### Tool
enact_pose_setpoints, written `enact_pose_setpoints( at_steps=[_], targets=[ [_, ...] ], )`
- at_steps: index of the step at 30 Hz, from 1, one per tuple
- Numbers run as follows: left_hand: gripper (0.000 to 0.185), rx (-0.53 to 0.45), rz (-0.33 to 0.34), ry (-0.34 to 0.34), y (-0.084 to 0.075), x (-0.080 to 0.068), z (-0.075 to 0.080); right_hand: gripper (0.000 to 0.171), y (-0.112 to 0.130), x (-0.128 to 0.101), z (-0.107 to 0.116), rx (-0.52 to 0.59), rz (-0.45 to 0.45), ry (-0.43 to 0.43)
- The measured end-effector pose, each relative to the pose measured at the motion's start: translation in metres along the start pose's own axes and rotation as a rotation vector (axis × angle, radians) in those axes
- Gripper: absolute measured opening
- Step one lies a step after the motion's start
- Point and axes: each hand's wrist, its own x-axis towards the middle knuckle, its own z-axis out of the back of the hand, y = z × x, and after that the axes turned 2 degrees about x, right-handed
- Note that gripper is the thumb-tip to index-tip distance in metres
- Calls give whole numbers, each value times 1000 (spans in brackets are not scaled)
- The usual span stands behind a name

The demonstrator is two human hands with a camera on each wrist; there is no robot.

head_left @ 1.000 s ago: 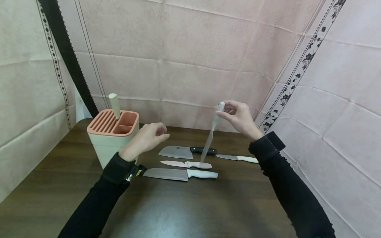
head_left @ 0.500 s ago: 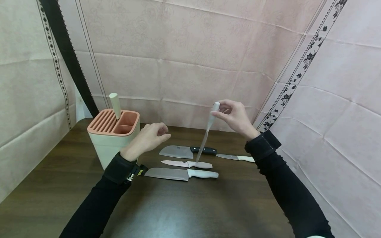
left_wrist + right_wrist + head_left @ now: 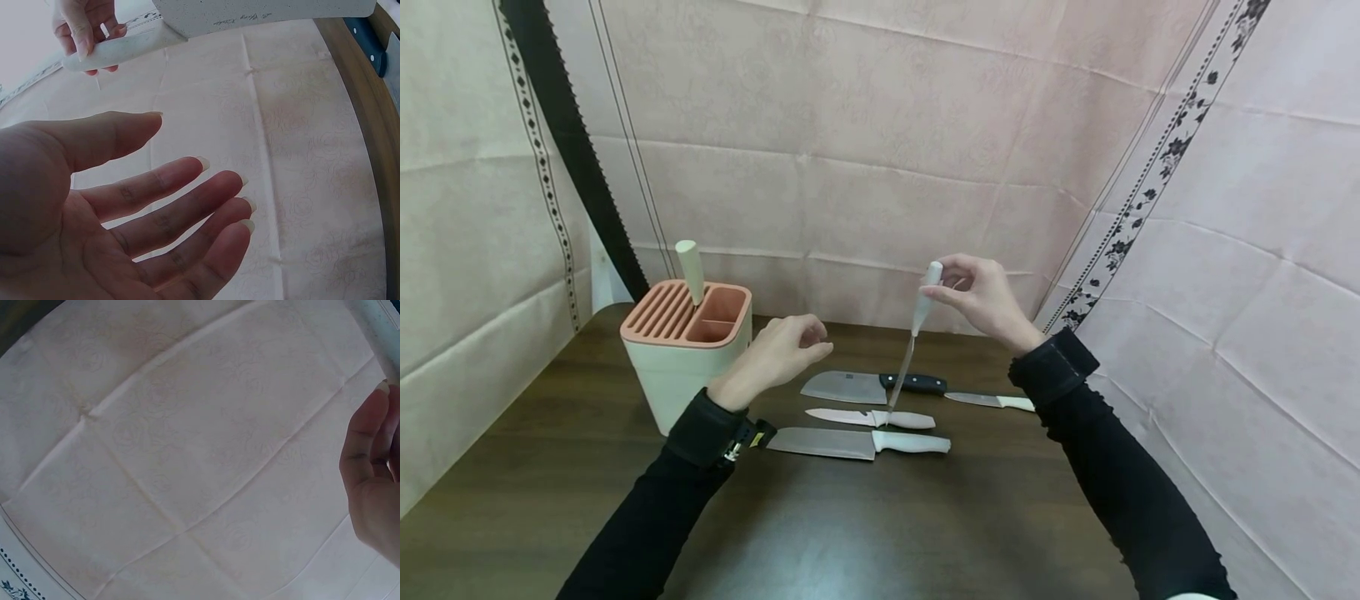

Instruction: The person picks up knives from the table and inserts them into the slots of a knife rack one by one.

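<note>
My right hand (image 3: pixel 973 292) pinches a broad-bladed knife (image 3: pixel 928 293) by its pale handle, the blade hanging down at a slant above the table. From the left wrist, that knife's handle (image 3: pixel 128 50) and part of its lettered blade show at the top. My left hand (image 3: pixel 778 354) holds nothing; its fingers are loosely bent beside a knife block (image 3: pixel 688 375). Below the held blade lie a black-handled cleaver (image 3: pixel 844 387), a slim white-handled knife (image 3: pixel 904 420) and a larger white-handled knife (image 3: pixel 912 442). Only a handle edge (image 3: pixel 378 337) and part of my right hand appear in the right wrist view.
The block's pink top has long slots and square compartments, with one pale knife handle (image 3: pixel 690 271) standing in it. A small knife (image 3: pixel 981 399) lies near my right wrist. Patterned cloth (image 3: pixel 850 200) hangs behind the dark wooden table (image 3: pixel 850 533).
My right hand has drifted left, carrying the upright knife with it over the lying knives. The left hand has shifted only slightly to the right.
</note>
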Motion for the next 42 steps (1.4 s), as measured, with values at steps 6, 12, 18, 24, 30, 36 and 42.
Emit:
enact_pose_setpoints(
  at_steps=[6,12,18,24,30,36,42],
  targets=[
    [33,-6,-6,7,-4,0,-1,31,4,1,-2,10,8,17],
    [33,-21,-16,7,-7,0,-1,31,10,1,-4,20,24,36],
    [29,-12,-37,2,-9,2,-5,27,11,4,-8,58,30,49],
    [30,-12,-45,-4,-14,5,-6,27,14,6,-11,80,17,63],
    [30,-24,-68,-2,-17,6,-7,27,19,8,-13,69,29,69],
    [30,-35,-79,-6,-18,6,-7,27,21,9,-15,58,34,65],
    [28,-75,-140,-61,-21,9,-10,28,22,10,-19,75,48,66]
  ],
)
